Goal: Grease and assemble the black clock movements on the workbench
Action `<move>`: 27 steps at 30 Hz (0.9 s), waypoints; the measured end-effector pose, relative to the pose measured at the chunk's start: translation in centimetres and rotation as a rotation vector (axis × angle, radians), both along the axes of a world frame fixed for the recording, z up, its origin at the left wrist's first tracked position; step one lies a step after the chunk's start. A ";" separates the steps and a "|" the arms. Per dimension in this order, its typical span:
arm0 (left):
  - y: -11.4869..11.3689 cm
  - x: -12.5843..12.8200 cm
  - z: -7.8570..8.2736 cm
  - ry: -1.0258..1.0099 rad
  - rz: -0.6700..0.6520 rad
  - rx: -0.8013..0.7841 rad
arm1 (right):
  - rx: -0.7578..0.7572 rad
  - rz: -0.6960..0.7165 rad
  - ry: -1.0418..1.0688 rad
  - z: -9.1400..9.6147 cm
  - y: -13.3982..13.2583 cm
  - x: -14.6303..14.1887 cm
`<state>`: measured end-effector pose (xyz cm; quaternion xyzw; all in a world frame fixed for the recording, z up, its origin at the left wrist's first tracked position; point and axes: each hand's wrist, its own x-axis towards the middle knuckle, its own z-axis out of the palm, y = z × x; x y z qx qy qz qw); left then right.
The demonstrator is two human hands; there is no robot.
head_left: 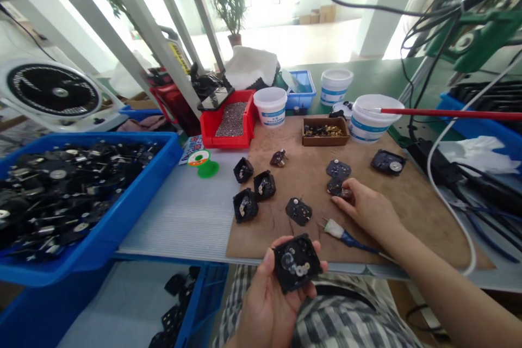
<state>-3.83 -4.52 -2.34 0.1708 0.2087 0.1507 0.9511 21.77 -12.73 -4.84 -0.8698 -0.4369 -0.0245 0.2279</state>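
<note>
Holding a black plastic housing (296, 263) in the left hand (265, 304) right over the front edge of a brown board (293, 179), fingers curled up round its side! Right hand (367, 212) reaches in, fingers close together, tips on a black plate (337, 185); no telling if they're pinching it. A blue-and-white tool (340, 235) lies just beside them. Open board runs left to four black housings (253, 187). Pale worktop (179, 212) beyond, blue crate (173, 147) heaped with black parts at its left edge, red bin (228, 141) behind, potted plant (228, 5) past the worktop!
</note>
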 end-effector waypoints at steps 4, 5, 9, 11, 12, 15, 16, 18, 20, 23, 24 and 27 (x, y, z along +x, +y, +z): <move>-0.2 -0.1 -0.2 -0.043 -0.037 0.007 | -0.026 0.053 0.078 0.7 -0.3 -0.9; -0.3 -0.1 -0.1 -0.041 -0.040 0.014 | -0.017 0.077 0.106 1.4 -0.8 -1.5; -0.6 0.2 0.3 0.023 -0.009 0.025 | 0.103 0.318 0.281 4.4 -3.4 -5.3; -0.8 0.5 0.4 0.075 0.007 0.034 | 0.171 0.477 0.296 5.4 -4.2 -7.7; -0.9 0.6 0.4 0.097 0.005 0.037 | 0.189 0.533 0.278 5.6 -4.4 -8.7; -1.2 0.7 0.4 0.121 -0.023 0.022 | 0.205 0.611 0.230 5.4 -4.1 -10.8; -1.3 0.6 0.4 0.119 -0.032 0.017 | 0.201 0.619 0.229 5.2 -4.0 -11.1; -1.4 0.5 0.4 0.121 -0.035 0.024 | 0.195 0.621 0.227 4.9 -3.7 -11.4; -1.5 0.4 0.3 0.127 -0.037 0.037 | 0.190 0.626 0.231 4.8 -3.6 -11.5; -1.5 0.3 0.1 0.133 -0.055 0.043 | 0.154 0.644 0.224 5.0 -3.7 -11.4; -1.5 0.3 0.1 0.138 -0.060 0.048 | 0.127 0.652 0.216 5.1 -3.8 -11.5; -1.5 0.1 0.1 0.150 -0.064 0.073 | 0.045 0.678 0.165 5.2 -3.8 -11.5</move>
